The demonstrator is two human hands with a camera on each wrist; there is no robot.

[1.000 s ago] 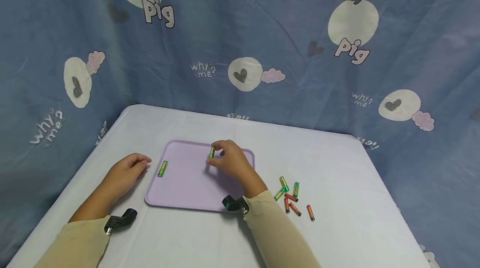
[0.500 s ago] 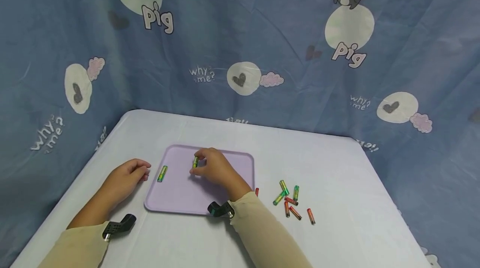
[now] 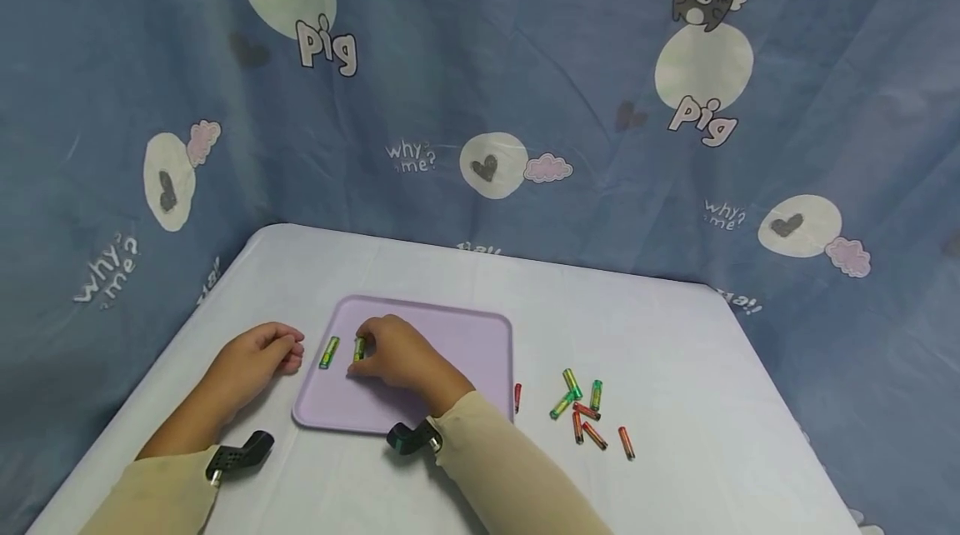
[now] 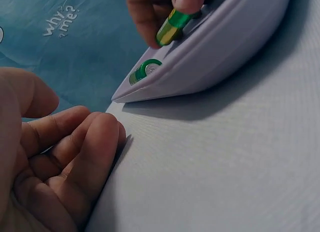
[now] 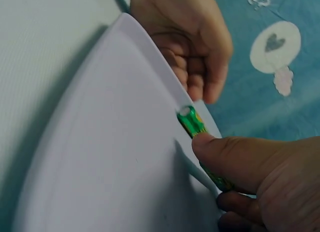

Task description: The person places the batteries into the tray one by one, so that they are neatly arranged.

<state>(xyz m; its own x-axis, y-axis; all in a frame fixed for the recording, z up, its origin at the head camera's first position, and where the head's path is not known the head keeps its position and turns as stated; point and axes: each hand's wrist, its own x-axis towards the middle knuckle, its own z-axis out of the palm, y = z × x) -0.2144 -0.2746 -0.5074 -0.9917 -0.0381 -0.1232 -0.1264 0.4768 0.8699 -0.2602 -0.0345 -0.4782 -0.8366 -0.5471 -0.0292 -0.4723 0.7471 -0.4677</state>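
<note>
Between thumb and fingers, my right hand [image 3: 397, 354] pinches a green-and-yellow battery [image 4: 174, 27] over the left part of the lilac tray [image 3: 457, 352]. Whether that battery touches the tray bottom, I cannot tell. Another green battery [image 3: 329, 352] lies in the tray along its left side, just left of the pinched one. In the right wrist view the right thumb [image 5: 235, 159] hides part of the green batteries. My left hand [image 3: 258, 360] rests on the table left of the tray, its fingers loosely curled and holding nothing.
Right of the tray, several batteries lie on the white table: green ones [image 3: 572, 382] and red ones [image 3: 595, 436]. A lone red battery [image 3: 517, 397] is close against the tray's right edge. A blue patterned cloth [image 3: 600, 185] hangs behind the table.
My right hand has carried the green battery leftward and lower across the tray, toward the battery lying there. A red battery by the tray's right edge has come into view. The left hand stays put.
</note>
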